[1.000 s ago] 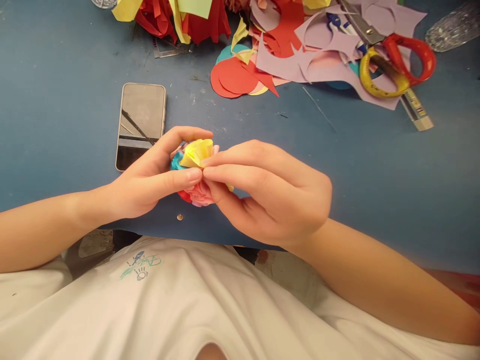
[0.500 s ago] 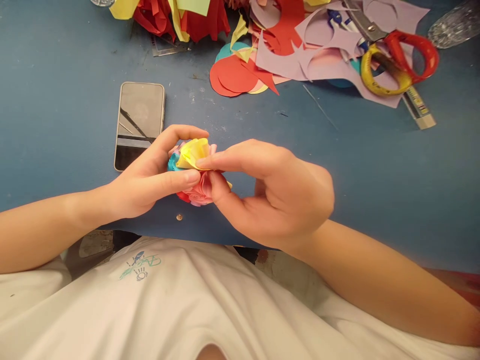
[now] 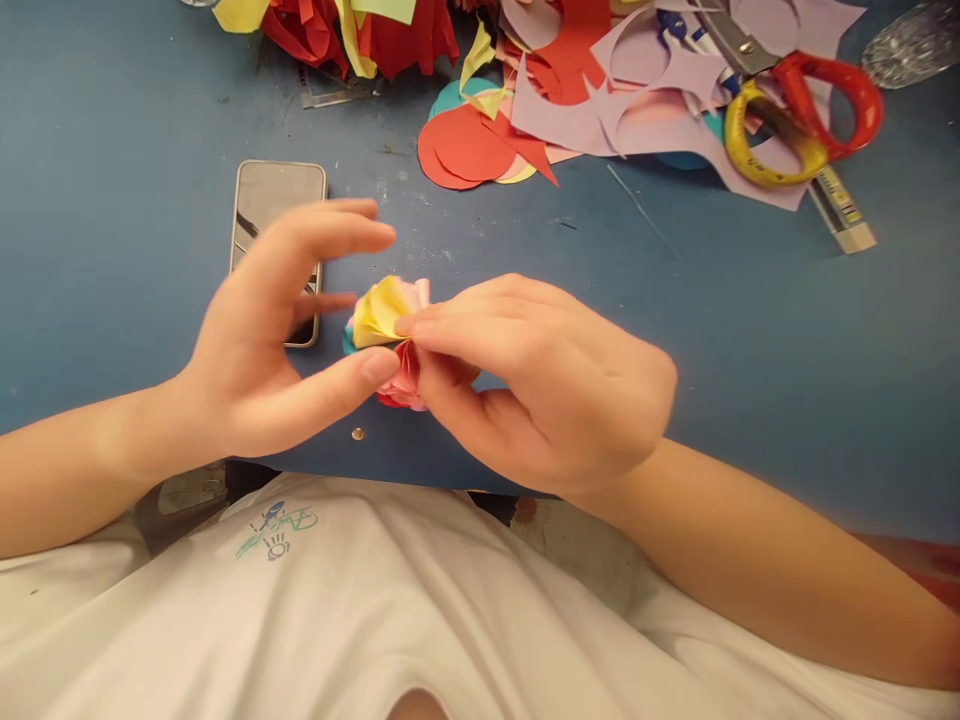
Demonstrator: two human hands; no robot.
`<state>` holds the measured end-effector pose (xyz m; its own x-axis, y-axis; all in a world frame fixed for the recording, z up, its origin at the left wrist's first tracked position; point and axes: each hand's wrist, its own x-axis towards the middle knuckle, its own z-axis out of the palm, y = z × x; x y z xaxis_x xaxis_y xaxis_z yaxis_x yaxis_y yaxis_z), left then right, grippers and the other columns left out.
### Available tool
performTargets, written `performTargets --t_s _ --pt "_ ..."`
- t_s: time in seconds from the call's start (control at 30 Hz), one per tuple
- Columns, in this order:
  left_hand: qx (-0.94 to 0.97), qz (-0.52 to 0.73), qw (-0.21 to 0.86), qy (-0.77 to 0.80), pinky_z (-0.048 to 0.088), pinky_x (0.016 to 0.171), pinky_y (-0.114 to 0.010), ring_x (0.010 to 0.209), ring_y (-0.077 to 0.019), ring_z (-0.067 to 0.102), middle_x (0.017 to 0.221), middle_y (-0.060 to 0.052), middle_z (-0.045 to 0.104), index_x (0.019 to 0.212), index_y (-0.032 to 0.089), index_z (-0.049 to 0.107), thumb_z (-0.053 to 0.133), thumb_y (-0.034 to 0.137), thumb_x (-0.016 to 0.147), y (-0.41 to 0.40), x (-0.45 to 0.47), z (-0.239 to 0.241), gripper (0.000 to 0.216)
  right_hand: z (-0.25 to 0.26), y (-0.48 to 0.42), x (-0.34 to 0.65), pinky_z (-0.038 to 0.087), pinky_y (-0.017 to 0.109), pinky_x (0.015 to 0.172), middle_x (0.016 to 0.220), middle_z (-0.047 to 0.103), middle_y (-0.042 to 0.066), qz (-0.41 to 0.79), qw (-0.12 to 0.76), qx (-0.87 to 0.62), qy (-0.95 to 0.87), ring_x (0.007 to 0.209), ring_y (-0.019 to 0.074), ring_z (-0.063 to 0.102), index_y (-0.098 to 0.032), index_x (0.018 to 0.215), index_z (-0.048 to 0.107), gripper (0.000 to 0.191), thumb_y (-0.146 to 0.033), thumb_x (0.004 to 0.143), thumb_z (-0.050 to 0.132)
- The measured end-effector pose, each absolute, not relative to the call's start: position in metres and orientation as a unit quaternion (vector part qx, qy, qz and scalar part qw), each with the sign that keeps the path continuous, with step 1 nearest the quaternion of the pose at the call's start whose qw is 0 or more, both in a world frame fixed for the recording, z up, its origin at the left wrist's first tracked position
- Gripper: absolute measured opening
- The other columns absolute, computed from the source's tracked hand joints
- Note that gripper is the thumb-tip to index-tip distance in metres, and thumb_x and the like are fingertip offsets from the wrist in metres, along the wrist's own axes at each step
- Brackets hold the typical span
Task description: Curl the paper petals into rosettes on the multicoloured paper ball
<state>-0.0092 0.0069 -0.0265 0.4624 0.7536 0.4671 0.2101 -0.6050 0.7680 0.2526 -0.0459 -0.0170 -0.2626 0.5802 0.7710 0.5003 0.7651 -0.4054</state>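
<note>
- Left hand [image 3: 251,335]: fingers now spread apart, opened wider beside ruffled yellow-pink-blue paper cluster [image 3: 379,312].
- Right hand [image 3: 551,385]: fingers still clamped on cluster.
- Grey-rimmed rectangular phone [image 3: 285,185]: more covered now.

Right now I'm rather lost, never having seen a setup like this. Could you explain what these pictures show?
There is no machine here, only a person's two bare hands. Every picture comes from one camera worn on that person's head, looking forward and down. The right hand pinches a small bundle of colorful folded paper, with yellow, pink and blue showing. The left hand is spread open beside it, its thumb at the bundle; whether it presses is hard to tell. On the blue table lie a phone, partly hidden by the left hand, red paper circles, purple scraps and scissors with red and yellow handles.
</note>
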Motion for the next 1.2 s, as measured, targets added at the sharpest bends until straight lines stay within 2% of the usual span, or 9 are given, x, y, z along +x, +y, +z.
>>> performTargets --t_s 0.1,0.17,0.27,0.37,0.5,0.73,0.9,1.07,1.2 --pt "0.828 0.468 0.153 0.269 0.068 0.094 -0.055 0.116 -0.0314 0.079 0.127 -0.009 0.083 0.131 0.033 0.088 0.106 0.075 0.104 0.003 -0.005 -0.023 0.053 -0.021 -0.042 0.248 0.079 0.03 0.085 0.097 0.092 -0.01 -0.024 0.53 -0.325 -0.783 0.084 0.0144 0.087 -0.032 0.107 0.075 0.032 -0.003 0.118 0.08" --pt "0.838 0.454 0.15 0.261 0.062 0.079 -0.051 0.09 -0.0248 0.073 0.106 -0.005 0.081 0.118 0.033 0.086 0.105 0.061 0.106 -0.001 -0.001 -0.02 0.036 -0.024 -0.041 0.245 0.079 0.03 0.083 0.094 0.091 -0.008 -0.021 0.526 -0.334 -0.782 0.081 0.0151 0.086 -0.032 0.106 0.076 0.031 -0.004 0.118 0.082" --pt "0.837 0.414 0.207 0.291 0.057 0.063 -0.045 0.077 -0.0216 0.074 0.1 -0.001 0.088 0.108 0.034 0.085 0.09 0.037 0.114 -0.008 0.003 -0.013 0.008 -0.028 -0.042 0.245 0.078 0.031 0.08 0.092 0.091 -0.007 -0.003 0.521 -0.351 -0.778 0.08 0.0166 0.087 -0.032 0.11 0.08 0.027 -0.007 0.117 0.085" --pt "0.831 0.41 0.211 0.312 0.056 0.059 -0.041 0.071 -0.0186 0.074 0.095 0.002 0.089 0.104 0.033 0.085 0.08 0.022 0.112 -0.01 0.005 -0.01 0.015 -0.032 -0.045 0.245 0.076 0.032 0.075 0.094 0.093 -0.007 0.025 0.52 -0.377 -0.766 0.076 0.0169 0.087 -0.033 0.118 0.084 0.027 -0.007 0.117 0.084" --pt "0.84 0.447 0.157 0.265 0.05 0.055 -0.034 0.068 -0.0113 0.07 0.086 0.006 0.084 0.104 0.028 0.086 0.084 0.012 0.101 -0.002 0.004 -0.017 0.017 -0.036 -0.048 0.247 0.077 0.033 0.077 0.103 0.097 -0.006 0.02 0.531 -0.393 -0.751 0.078 0.0176 0.087 -0.034 0.127 0.087 0.027 -0.01 0.115 0.089" --pt "0.84 0.448 0.143 0.272 0.049 0.052 -0.035 0.065 -0.0122 0.072 0.084 0.007 0.086 0.106 0.029 0.086 0.086 0.014 0.106 0.0 0.004 -0.022 0.015 -0.037 -0.049 0.253 0.079 0.036 0.084 0.108 0.099 -0.006 0.0 0.496 -0.404 -0.769 0.086 0.0203 0.092 -0.039 0.136 0.09 0.029 -0.014 0.122 0.082" --pt "0.828 0.425 0.19 0.314 0.058 0.059 -0.037 0.067 -0.0146 0.078 0.082 0.01 0.088 0.101 0.033 0.085 0.088 0.016 0.106 -0.007 0.007 -0.012 0.018 -0.033 -0.048 0.251 0.079 0.033 0.089 0.104 0.098 -0.007 0.036 0.494 -0.359 -0.791 0.089 0.0174 0.093 -0.036 0.136 0.088 0.034 -0.006 0.12 0.082" --pt "0.825 0.437 0.187 0.307 0.053 0.054 -0.033 0.062 -0.0141 0.077 0.077 0.008 0.088 0.094 0.029 0.08 0.091 0.018 0.1 -0.01 0.01 -0.009 0.017 -0.036 -0.049 0.246 0.079 0.028 0.086 0.105 0.097 -0.007 0.014 0.518 -0.368 -0.772 0.083 0.0152 0.09 -0.033 0.13 0.084 0.03 -0.007 0.117 0.087" --pt "0.822 0.422 0.185 0.335 0.058 0.057 -0.034 0.066 -0.0167 0.081 0.08 0.006 0.089 0.095 0.029 0.082 0.086 0.019 0.106 -0.013 0.01 -0.01 0.015 -0.037 -0.046 0.245 0.081 0.026 0.098 0.103 0.096 -0.006 -0.009 0.52 -0.346 -0.781 0.087 0.0156 0.091 -0.027 0.132 0.081 0.025 -0.006 0.119 0.083"
